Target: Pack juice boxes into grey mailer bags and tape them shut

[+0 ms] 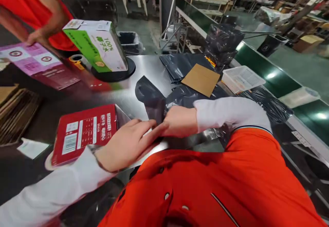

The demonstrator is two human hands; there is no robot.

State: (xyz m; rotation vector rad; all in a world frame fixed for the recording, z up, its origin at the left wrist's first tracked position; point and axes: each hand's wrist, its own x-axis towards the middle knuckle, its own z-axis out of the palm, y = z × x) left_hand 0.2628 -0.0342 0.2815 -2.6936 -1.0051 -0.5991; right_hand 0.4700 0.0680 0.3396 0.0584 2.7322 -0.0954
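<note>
A black plastic mailing bag [153, 98] stands partly up off the metal table in front of me, its lower edge hidden by my fingers. My right hand [180, 120] is closed on the bag's near part. From the other side, my left hand [128, 143] pinches the same edge, its fingertips meeting those of the right. Just left of that hand lies a red printed box [84, 131] with a barcode and white text. Beyond the bag, more black plastic bags [180, 64] lie in a stack, with a brown cardboard square [202, 79] on top.
A green and white carton [100, 45] rests on a round black stand [131, 66]. At the left, a co-worker's hand [38, 36] touches a pink box [38, 62]. Flattened cardboard [17, 117] is stacked nearby. A white basket [243, 78] stands right, beside a green conveyor [272, 72].
</note>
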